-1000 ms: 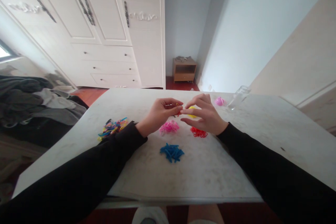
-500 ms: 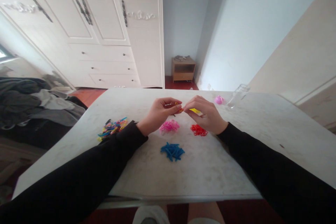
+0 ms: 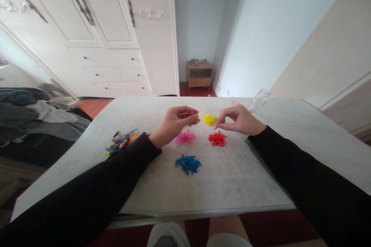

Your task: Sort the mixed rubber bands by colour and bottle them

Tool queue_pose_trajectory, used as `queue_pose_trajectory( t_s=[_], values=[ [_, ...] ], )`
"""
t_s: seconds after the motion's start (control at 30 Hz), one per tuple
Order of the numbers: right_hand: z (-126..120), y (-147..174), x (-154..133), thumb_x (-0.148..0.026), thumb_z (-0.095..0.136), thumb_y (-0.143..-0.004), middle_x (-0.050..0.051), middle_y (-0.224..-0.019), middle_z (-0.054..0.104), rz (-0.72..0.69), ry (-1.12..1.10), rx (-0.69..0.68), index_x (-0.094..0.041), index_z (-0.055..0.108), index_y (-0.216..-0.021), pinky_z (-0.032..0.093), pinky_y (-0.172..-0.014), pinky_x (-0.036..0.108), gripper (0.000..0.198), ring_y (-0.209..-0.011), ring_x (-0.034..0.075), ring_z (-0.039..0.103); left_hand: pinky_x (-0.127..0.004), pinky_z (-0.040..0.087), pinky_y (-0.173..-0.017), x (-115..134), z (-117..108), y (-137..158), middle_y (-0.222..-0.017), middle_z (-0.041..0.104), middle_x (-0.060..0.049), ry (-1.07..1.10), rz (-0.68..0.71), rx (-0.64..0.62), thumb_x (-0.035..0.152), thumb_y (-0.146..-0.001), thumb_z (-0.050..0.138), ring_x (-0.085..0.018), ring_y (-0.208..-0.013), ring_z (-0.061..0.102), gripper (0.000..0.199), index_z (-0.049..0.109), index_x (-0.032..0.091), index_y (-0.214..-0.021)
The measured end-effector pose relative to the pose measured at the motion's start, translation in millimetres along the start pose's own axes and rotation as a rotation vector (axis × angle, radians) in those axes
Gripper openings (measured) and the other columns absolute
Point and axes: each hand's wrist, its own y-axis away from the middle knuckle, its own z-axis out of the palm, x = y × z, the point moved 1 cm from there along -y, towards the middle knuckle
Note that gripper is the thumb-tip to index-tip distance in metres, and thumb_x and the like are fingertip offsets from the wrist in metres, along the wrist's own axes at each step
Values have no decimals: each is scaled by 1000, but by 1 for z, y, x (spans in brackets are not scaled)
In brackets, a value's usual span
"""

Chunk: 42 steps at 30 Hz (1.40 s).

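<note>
My left hand (image 3: 175, 122) is closed in a pinch, with small yellow and orange elastic bands (image 3: 197, 120) showing at its fingertips. To the right, my right hand (image 3: 238, 119) pinches one small red elastic band (image 3: 215, 127) above the red pile (image 3: 217, 138). A yellow pile (image 3: 209, 119) lies between the two hands. Just below my left hand is a pink pile (image 3: 185, 137), and nearer to me a blue pile (image 3: 188, 164). A mixed-colour pile (image 3: 121, 141) sits by my left sleeve.
A clear glass bottle or jar (image 3: 260, 101) stands tilted-looking at the table's far right, with a bit of a pink object (image 3: 237, 104) showing beside it. The pale table (image 3: 232, 185) ends close to my legs. A white wardrobe (image 3: 116, 27) is beyond it.
My right hand has moved away from my left, right and slightly down, and now has a red band in its fingers. The yellow pile is uncovered. The view has shifted slightly.
</note>
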Motion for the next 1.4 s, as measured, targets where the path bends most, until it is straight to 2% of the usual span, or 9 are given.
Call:
queue_pose_trajectory(
  t_s=[0.23, 0.4, 0.6, 0.67, 0.8, 0.93, 1.07, 1.2, 1.4],
  values=[
    [-5, 5, 2, -15, 73, -76, 2, -68, 70, 40, 25, -171, -16, 72, -71, 49, -64, 28, 5, -65, 14, 61, -30, 65, -78, 2, 2, 2, -80, 76, -4, 8, 21, -22, 43, -65, 97, -16, -76, 77, 46, 74, 12, -90],
    [-4, 6, 3, -20, 73, -80, 2, -71, 70, 38, 87, -240, -15, 72, -75, 49, -64, 27, 7, -65, 13, 60, -29, 66, -77, 3, 4, 2, -81, 75, -4, 14, 30, -21, 43, -66, 96, -17, -77, 78, 46, 73, 11, -91],
    [11, 4, 1, -28, 76, -86, 2, -73, 69, -95, 278, 68, -16, 74, -86, 46, -63, 27, 12, -65, 13, 59, -33, 67, -79, 2, 7, 3, -82, 76, -4, 12, 18, -60, 44, -63, 97, -19, -78, 79, 49, 71, 11, -88],
    [18, 3, -3, -32, 80, -86, 2, -75, 68, -152, 281, 121, -16, 74, -86, 47, -63, 27, 17, -67, 13, 59, -34, 67, -81, 2, 8, 4, -82, 76, -4, 8, 12, -72, 44, -63, 97, -19, -79, 78, 48, 71, 12, -88],
    [30, 2, -10, -34, 83, -86, 1, -76, 66, -251, 271, 139, -17, 73, -87, 48, -63, 26, 20, -67, 12, 59, -31, 66, -79, 3, 9, 5, -83, 76, -4, -8, 4, -104, 44, -65, 96, -18, -79, 78, 47, 72, 12, -89],
    [38, 3, -14, -27, 79, -89, 0, -77, 65, -300, 278, 155, -17, 72, -89, 48, -63, 25, 11, -65, 11, 58, -29, 64, -75, 5, 9, 6, -84, 77, -4, -59, 4, -160, 43, -69, 94, -17, -77, 77, 44, 72, 13, -92],
    [41, 4, -15, -19, 74, -92, 0, -78, 64, -306, 281, 140, -18, 73, -89, 48, -63, 25, 3, -67, 11, 59, -26, 62, -70, 6, 9, 7, -85, 77, -5, -109, 54, -198, 38, -74, 91, -15, -75, 76, 40, 72, 12, -98],
    [40, 4, -15, -23, 75, -92, 1, -78, 65, -283, 270, 128, -18, 73, -89, 48, -62, 25, 6, -67, 12, 59, -27, 63, -71, 7, 10, 8, -87, 78, -6, -158, 93, -214, 34, -80, 86, -16, -76, 76, 33, 72, 13, -101],
    [39, 5, -17, -24, 70, -94, 2, -78, 66, -270, 260, 112, -20, 71, -85, 49, -63, 26, 11, -68, 13, 60, -30, 65, -74, 8, 12, 10, -89, 78, -7, -182, 99, -219, 32, -78, 87, -18, -79, 77, 33, 72, 14, -100]
  ],
)
